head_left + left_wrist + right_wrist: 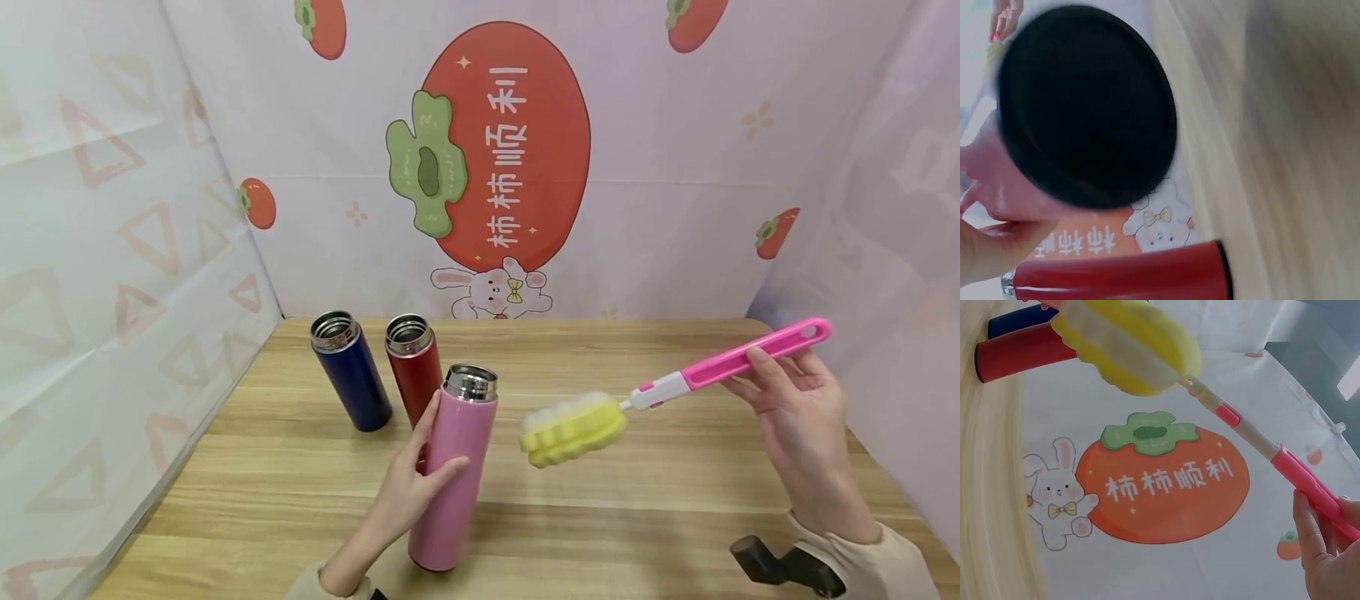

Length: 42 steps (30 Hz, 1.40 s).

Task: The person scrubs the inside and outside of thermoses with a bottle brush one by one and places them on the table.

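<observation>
My left hand [408, 492] grips a pink metal flask [453, 521] round its side. The flask has no lid, and its steel mouth faces up, leaning a little right. In the left wrist view its black base [1088, 106] shows above the wood. My right hand [806, 408] pinches the pink handle [727, 360] of a sponge bottle brush. The brush's yellow and white sponge head [576, 432] points left and down, in the air to the right of the flask and apart from it. The right wrist view shows the whole sponge except its upper end.
Beyond the left hand stand a lidless red flask [414, 362] and a lidless blue flask [352, 379] on the wooden table [600, 525]. The pink flask partly covers the red one. A printed cloth [660, 167] hangs behind the table, with cloth sides left and right.
</observation>
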Motion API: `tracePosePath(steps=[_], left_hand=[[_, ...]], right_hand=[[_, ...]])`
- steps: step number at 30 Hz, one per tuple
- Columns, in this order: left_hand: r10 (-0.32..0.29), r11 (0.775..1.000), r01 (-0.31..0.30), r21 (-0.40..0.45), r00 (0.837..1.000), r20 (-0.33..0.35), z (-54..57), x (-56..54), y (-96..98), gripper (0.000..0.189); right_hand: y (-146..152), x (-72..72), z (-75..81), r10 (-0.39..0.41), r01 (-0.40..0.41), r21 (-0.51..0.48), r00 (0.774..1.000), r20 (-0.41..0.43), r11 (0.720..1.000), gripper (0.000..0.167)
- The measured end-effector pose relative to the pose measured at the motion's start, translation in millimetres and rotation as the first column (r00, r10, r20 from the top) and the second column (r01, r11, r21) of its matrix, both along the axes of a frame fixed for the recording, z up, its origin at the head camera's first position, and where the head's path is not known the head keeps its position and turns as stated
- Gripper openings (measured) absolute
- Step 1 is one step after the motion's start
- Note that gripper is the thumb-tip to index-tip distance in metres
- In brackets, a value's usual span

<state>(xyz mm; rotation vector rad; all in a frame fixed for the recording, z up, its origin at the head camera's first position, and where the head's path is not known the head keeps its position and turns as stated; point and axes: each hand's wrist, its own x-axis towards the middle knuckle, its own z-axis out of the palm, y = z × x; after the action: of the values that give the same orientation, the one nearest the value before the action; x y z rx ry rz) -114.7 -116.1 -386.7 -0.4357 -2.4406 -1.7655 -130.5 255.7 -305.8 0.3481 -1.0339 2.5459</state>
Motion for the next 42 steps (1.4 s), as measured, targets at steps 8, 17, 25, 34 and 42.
tracePosePath(steps=[8,17,25,34,42], left_hand=[[-0.128,0.984,0.113,0.140,0.987,0.099,-4.4,-6.5,5.2,0.066],[-0.215,0.948,0.181,0.262,0.970,0.109,-11.1,-17.6,15.7,0.058],[-0.218,0.937,0.171,0.306,0.967,0.128,-13.7,-22.2,27.6,0.057],[-0.197,0.931,0.147,0.334,0.973,0.121,-14.7,-25.3,33.5,0.056],[-0.167,0.916,0.102,0.388,0.976,0.137,-12.6,-29.1,33.9,0.059]], right_hand=[[-2.0,-1.2,3.7,0.033,-0.033,0.020,0.999,0.029,0.999,0.017],[-12.7,-13.3,12.1,0.073,-0.074,0.016,0.994,0.082,0.997,0.013],[-27.8,-31.2,15.5,0.086,-0.085,-0.018,0.995,0.049,0.996,0.009],[-35.3,-40.8,16.5,0.097,-0.096,-0.025,0.991,0.094,0.995,0.010],[-33.5,-38.3,8.4,0.124,-0.133,0.038,0.977,0.171,0.990,0.008]])
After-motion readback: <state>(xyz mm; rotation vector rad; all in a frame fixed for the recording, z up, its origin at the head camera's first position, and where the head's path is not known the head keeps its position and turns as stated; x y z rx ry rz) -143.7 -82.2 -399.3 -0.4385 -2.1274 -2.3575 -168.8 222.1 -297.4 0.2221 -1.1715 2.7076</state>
